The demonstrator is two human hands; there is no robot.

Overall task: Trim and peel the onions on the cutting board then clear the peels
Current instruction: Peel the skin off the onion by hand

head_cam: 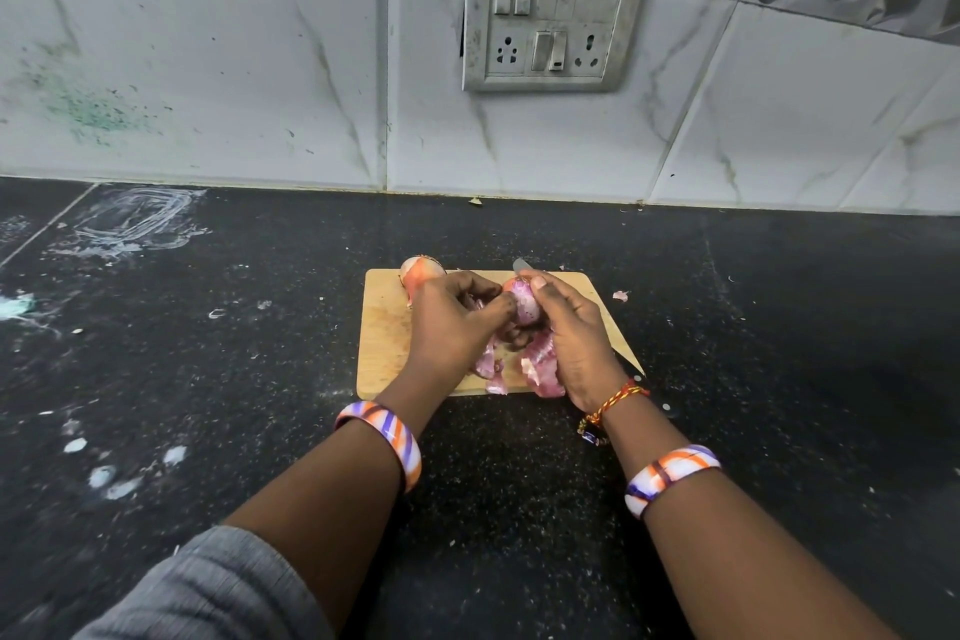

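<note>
Both hands meet over the middle of the wooden cutting board [382, 327]; I see the right hand [569, 333] clamped around a partly peeled onion [524, 307], glossy purple-white flesh showing, thumb pressed on its top. The same hand also seems to carry a knife [521, 266]: a grey blade tip pokes out beyond the fingers on the far side, and a dark pointed end shows past the wrist, near the board's right edge. The left hand [452, 322] has its fingertips [501, 303] pinched together against the onion's left side, on the skin I think, but the exact grip is hidden. Just beyond the left hand's knuckles sits a second onion [418, 270], round, papery orange-pink skin still on, at the board's far left corner. Under and between the wrists lie loose peels [496, 364], thin, crinkled, pink, some hanging over the board's near edge. One small scrap [620, 296] lies on the desk right of the right hand. The board is pale, rectangular, rounded corners, scuffed surface. The desk [208, 379] is black speckled stone, dusty, with white smears and crumbs well left of the left hand. Wide open room on both sides of the hands and behind the wrists. Far side ends at a marbled tile wall [260, 68] with a grimy switch plate [553, 16]. Striped bangles [395, 437] on both forearms, a thread band [615, 398] on the right wrist.
</note>
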